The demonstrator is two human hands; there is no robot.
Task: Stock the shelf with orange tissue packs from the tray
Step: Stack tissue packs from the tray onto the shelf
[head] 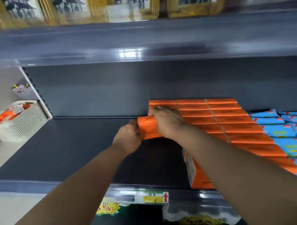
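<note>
The dark grey shelf [65, 151] carries rows of orange tissue packs [230, 120] toward its right side. Blue packs [280, 134] lie just beside them, farther right.

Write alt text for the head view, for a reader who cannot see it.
The left hand and right hand hold one orange tissue pack at the left end of the orange rows already on a dark shelf. Blue packs lie to the right of the rows; a white tray holding more orange packs stands at far left.
</note>
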